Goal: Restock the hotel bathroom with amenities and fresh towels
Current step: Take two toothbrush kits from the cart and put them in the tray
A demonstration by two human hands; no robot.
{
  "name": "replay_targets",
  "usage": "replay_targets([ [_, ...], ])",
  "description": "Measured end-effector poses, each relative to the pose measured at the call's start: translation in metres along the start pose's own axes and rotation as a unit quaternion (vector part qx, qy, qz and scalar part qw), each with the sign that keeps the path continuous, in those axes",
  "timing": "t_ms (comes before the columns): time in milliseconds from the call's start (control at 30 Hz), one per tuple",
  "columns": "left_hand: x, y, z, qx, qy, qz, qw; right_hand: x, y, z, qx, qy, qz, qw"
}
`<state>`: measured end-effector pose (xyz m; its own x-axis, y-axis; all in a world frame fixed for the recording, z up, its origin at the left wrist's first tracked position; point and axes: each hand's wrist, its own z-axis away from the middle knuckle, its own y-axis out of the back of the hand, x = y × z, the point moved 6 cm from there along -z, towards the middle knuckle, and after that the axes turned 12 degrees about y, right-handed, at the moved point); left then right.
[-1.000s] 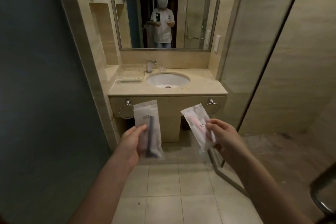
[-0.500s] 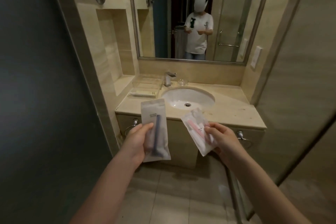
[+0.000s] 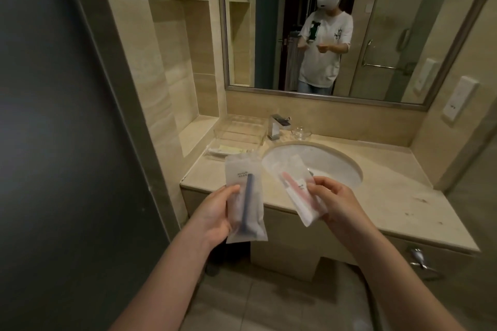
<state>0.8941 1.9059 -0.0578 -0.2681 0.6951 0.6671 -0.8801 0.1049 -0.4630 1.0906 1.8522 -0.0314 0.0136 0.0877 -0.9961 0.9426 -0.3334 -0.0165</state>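
**A:** In the head view, what is each hand doing?

**B:** The left hand [image 3: 215,212] holds the blue sachet [image 3: 246,196], a frosted pouch with a dark blue handle showing through it. The thumb lies on the pouch's front left edge and the fingers are behind it. The pouch stands nearly upright in the air, in front of the left part of the surface [image 3: 390,196].

**A:** And the other one?

**B:** The right hand [image 3: 336,204] pinches the pink sachet [image 3: 298,193] between thumb and curled fingertips, gripping its right edge. That pouch tilts, with its top leaning left. Its upper end overlaps the basin [image 3: 322,161] in the picture, but it is held up off the surface.

**A:** Do the two sachets touch?

**B:** Their upper corners are just beside each other. I cannot tell whether they meet.

**A:** What is on the surface itself?

**B:** A tap [image 3: 277,126] stands behind the basin, and a small glass dish [image 3: 301,133] sits just right of it. A clear tray [image 3: 239,129] sits left of the tap, against the wall. Some flat packets [image 3: 226,150] lie in front of the tray, near the surface's left end.

**A:** Anything else?

**B:** The mirror [image 3: 376,21] above reflects a person in a white T-shirt with both hands raised in front. A towel ring [image 3: 421,260] hangs on the cabinet front at the right, under the surface.
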Motion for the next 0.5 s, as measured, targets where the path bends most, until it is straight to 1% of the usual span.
replay_targets([
  [133,0.046,0.018,-0.055,0.002,0.014,0.019,1.000,0.015,-0.020,-0.063,0.021,-0.026,0.004,0.999],
  [267,0.087,0.031,-0.103,0.016,0.011,0.043,0.999,0.032,-0.034,-0.114,0.033,-0.043,-0.008,0.999],
  [500,0.123,0.046,-0.182,0.045,0.052,0.054,0.996,0.061,-0.043,-0.195,0.034,-0.076,-0.002,0.997],
])
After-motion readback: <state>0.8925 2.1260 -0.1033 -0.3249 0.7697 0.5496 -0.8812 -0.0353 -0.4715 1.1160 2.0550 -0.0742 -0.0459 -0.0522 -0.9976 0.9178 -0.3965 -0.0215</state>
